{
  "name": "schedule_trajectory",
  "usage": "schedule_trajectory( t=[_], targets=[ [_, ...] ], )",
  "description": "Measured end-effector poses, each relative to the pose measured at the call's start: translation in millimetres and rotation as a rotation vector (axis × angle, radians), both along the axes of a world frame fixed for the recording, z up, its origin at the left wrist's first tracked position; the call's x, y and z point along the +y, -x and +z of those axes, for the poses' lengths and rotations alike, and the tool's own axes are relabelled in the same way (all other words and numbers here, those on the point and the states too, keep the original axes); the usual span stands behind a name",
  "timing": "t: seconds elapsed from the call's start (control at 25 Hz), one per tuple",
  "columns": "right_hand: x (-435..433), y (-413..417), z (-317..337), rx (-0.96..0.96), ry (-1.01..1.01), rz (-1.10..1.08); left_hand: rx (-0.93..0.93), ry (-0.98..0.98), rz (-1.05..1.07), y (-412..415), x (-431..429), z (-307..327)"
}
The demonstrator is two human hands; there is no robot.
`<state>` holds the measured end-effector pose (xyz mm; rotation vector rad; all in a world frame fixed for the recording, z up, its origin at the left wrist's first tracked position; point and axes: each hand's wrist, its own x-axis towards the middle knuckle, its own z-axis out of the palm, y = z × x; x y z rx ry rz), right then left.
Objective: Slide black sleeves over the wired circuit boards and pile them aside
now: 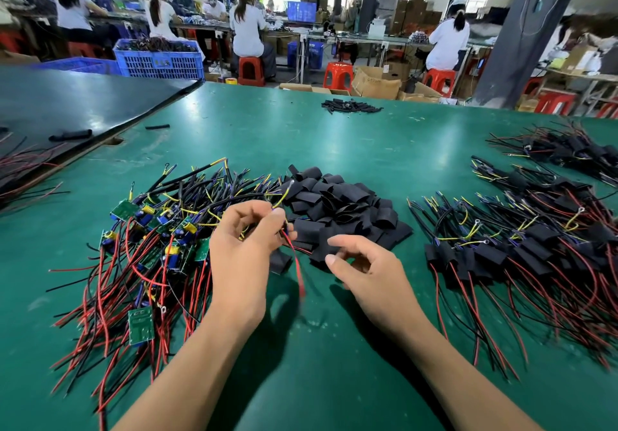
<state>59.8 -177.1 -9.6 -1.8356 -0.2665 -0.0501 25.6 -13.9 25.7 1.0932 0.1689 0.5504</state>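
Note:
A heap of bare green circuit boards (157, 230) with red, black and yellow wires lies at the left of the green table (334, 363). Loose black sleeves (344, 210) are heaped in the middle. Sleeved boards (521, 256) with trailing wires are piled at the right. My left hand (244, 253) pinches one wired board; its red wire (297, 270) hangs down and its yellow wires point up. The board itself is mostly hidden in my fingers. My right hand (364, 266) hovers just right of it, fingers loosely curled, holding nothing, beside the sleeve heap.
More sleeved boards (561, 153) lie at the far right. A small bunch of thin black tubes (349, 106) sits near the table's far edge. A dark board (67, 106) overlaps the table's left corner. Blue crates, red stools and seated workers are beyond.

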Motion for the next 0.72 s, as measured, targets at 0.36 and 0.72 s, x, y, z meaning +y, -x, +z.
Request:
schedule_trajectory(
  t=[0.36, 0.72],
  targets=[
    [-10, -7, -8, -0.246, 0.576, 0.041, 0.115, 0.255, -0.571, 1, -4, 2],
    [-12, -10, -6, -0.231, 0.211, -0.116, 0.118, 0.107, -0.741, 2, -2, 0]
  ],
)
